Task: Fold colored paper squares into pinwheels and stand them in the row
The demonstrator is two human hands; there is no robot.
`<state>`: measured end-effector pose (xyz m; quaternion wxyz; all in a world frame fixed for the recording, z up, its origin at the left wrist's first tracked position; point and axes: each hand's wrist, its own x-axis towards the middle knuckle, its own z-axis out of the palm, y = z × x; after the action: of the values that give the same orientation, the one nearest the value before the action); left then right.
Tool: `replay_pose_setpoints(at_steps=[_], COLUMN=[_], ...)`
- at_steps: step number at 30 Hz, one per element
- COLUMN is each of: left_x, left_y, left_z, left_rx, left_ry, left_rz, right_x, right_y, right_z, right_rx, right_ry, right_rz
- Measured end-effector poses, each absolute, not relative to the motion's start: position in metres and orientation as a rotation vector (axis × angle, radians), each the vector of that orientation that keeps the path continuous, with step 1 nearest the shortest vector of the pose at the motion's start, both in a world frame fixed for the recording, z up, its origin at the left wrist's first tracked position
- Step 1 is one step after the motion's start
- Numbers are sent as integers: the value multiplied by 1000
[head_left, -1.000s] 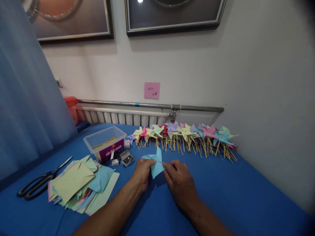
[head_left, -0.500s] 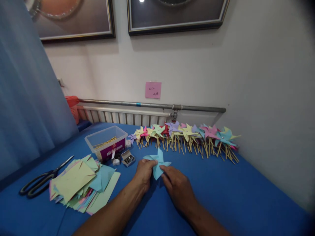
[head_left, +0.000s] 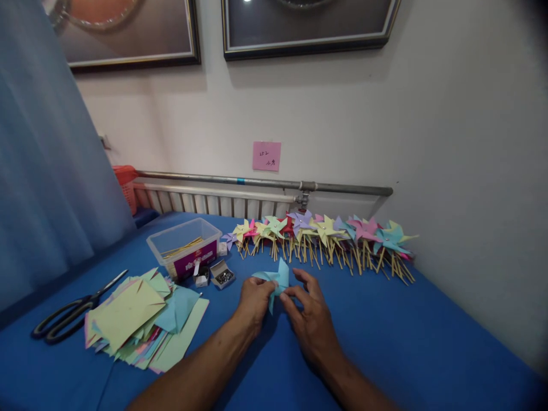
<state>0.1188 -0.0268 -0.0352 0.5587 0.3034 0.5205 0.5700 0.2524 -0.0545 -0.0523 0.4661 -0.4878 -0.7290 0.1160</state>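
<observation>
A light blue paper pinwheel (head_left: 281, 277) is held up above the blue cloth, in the middle of the view. My left hand (head_left: 256, 299) pinches it near its centre, thumb on top. At its right edge, my right hand (head_left: 309, 314) has thumb and a fingertip together on the paper, while another finger is raised and bent apart. The pinwheel is turned partly edge-on, and the fingers cover some of its centre. No stick shows on it. To the left of my left hand, a small open box of metal fasteners (head_left: 224, 276) stands on the cloth.
Cut paper sheets (head_left: 128, 314) lie piled at left beside black-handled scissors (head_left: 77, 311). A clear plastic tub (head_left: 186, 242) holds thin sticks, with another small open box (head_left: 201, 276) by it. Finished pinwheels on sticks (head_left: 325, 231) line the back, before a wall pipe (head_left: 351, 189).
The pinwheel has turned more edge-on and shifted slightly right. One finger of my right hand has lifted away from the paper, and that hand is less folded.
</observation>
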Motion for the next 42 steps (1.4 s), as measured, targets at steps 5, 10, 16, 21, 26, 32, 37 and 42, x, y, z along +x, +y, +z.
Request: replay_pose_setpoints(at_steps=[5,10,16,21,26,32,37,42], left_x=[122,125,125,126,125,126,124,120], left_y=[-30,-33,-31,-32,-32,-31,-28,-26], left_z=[-33,-32,-36,-35,-35,-39,-44,-47], left_rx=[713,717,702,723,766,757,752,760], left_ry=[1202,1116,1163,1129,1085,1161,1174,1127], left_rz=[1323,1309,1309,1307,1297,1301,1288,1279], right_x=[248,245,243,244,245,245,246,250], right_y=[-53,-47,-45,-42,-41,-43,-43,-40], right_z=[-50,-52,-53,-56,-56,-54,-52,-48], right_rx=[-1272,-1284,-1305,-1351,-1386,-1374,-1322,-1314], right_ry=[-1612,-1489,-1408,-1346,-1319,-1338,-1396,-1335], right_rz=[518,635,657,749,786,799,733,795])
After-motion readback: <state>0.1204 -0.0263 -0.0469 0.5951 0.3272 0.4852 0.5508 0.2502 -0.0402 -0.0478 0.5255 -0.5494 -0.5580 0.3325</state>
